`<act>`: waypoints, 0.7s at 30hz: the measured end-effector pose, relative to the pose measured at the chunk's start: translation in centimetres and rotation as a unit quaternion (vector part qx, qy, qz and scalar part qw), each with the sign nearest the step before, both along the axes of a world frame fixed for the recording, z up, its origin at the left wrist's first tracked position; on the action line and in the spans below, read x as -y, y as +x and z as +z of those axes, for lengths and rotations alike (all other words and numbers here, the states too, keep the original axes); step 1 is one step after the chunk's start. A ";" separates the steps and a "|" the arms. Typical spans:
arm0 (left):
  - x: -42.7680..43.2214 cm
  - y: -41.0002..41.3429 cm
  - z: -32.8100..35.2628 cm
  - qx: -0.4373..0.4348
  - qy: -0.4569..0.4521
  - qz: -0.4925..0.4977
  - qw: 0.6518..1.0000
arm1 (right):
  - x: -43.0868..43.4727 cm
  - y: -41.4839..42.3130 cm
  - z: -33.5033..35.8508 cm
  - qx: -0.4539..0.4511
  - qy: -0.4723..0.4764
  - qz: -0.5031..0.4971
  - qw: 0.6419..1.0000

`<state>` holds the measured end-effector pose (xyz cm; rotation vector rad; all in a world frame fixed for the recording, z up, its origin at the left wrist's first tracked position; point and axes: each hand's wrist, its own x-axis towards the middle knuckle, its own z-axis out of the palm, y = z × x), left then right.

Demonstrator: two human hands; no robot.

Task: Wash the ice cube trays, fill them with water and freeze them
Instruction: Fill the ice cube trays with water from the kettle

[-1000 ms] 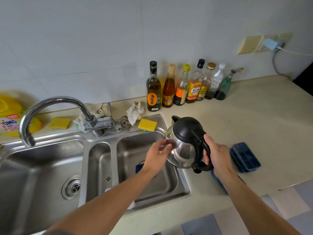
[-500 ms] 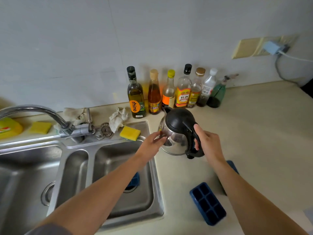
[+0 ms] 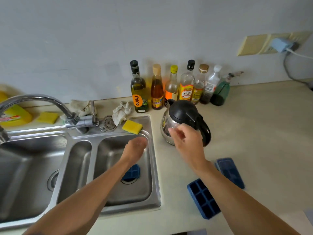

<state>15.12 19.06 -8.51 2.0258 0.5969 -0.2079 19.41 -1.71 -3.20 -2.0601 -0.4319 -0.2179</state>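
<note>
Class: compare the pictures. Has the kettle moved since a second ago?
Yes. The kettle has moved away from the sink rim, back toward the row of bottles.

A pale grey wall (image 3: 84, 39) fills the upper frame. A beige counter (image 3: 262, 141) spans the lower right, a steel sink (image 3: 25, 175) the lower left, and sockets (image 3: 254, 44) sit upper right.

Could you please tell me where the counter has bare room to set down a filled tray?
The widest bare patch is the counter right of the kettle, bordered by the bottles behind and the farther blue tray in front. Beside the sink it is crowded: the kettle and the nearer blue tray stand close.
</note>
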 end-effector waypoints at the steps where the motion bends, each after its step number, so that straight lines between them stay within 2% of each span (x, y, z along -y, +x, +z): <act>1: -1.3 -1.4 -0.3 -0.004 0.009 0.016 1.000 | -1.2 -1.0 -0.5 -0.034 -0.020 0.044 0.998; 4: -6.2 -6.3 -1.3 -0.033 0.051 0.054 0.997 | -5.3 -4.0 -2.8 -0.120 -0.097 0.148 0.977; 8: -12.5 -13.1 -1.8 -0.070 0.107 0.111 0.986 | -11.3 -8.2 -6.4 -0.213 -0.177 0.200 0.940; 11: -15.7 -17.0 -2.5 -0.103 0.139 0.125 0.977 | -15.0 -11.0 -9.1 -0.267 -0.216 0.209 0.916; 16: -17.6 -21.4 -4.8 -0.139 0.140 0.095 0.976 | -18.4 -14.2 -12.5 -0.346 -0.291 0.222 0.864; 21: -18.3 -22.9 -6.3 -0.111 0.145 0.071 0.981 | -20.2 -16.4 -14.0 -0.404 -0.277 0.240 0.838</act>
